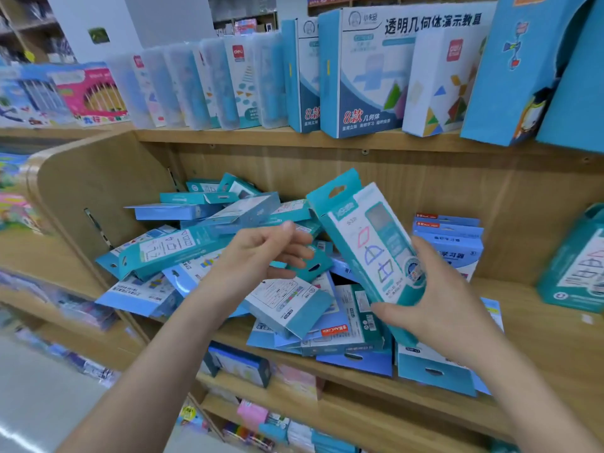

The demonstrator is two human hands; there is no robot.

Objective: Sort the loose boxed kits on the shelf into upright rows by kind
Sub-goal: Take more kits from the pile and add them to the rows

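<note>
1. Wooden side panel point(91, 191): closes the left end of the middle shelf point(539, 338).
2. Heap of loose kits point(170, 250): teal and blue hang-tab boxes lying flat and crossed over one another on the left and centre of the shelf, some overhanging its front edge.
3. Left hand point(261, 250): poised over the heap with fingers curled and thumb on top. A small teal box point(315, 266) shows just beyond the fingertips; whether the hand holds it cannot be told.
4. Teal kit box point(369, 243): lifted clear of the heap, hang tab uppermost, tilted to the left, its printed face with coloured outline shapes turned to the camera.
5. Right hand point(441, 299): grips the lower end of the teal kit box, thumb beneath and fingers wrapped round its right edge.
6. Blue boxes point(447, 237): upright in a short row behind the right hand.
7. Large teal box point(575, 266): upright at the far right of the shelf, well apart from the heap.
</note>
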